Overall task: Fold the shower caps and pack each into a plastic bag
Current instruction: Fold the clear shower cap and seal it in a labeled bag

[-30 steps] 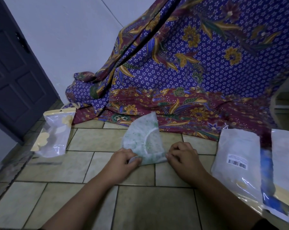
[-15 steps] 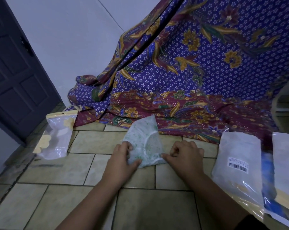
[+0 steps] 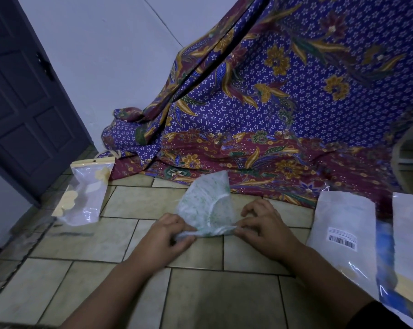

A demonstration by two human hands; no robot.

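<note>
A white shower cap (image 3: 207,205) with green speckles lies folded into a wedge on the tiled floor, its tip pointing away from me. My left hand (image 3: 167,236) pinches its near left corner, slightly lifted. My right hand (image 3: 262,224) pinches the near right corner with curled fingers. A clear plastic bag (image 3: 86,198) with a yellow top strip and yellow flower prints lies on the floor to the left, apart from both hands.
A purple and maroon batik cloth (image 3: 272,115) drapes down behind the cap onto the floor. White packets with barcode labels (image 3: 343,236) and another packet (image 3: 409,233) lie at the right. A dark door (image 3: 27,103) stands at the left.
Both hands have shifted along the cap's near edge and now pinch its two corners; the near edge is raised a little. The view has drifted slightly.
</note>
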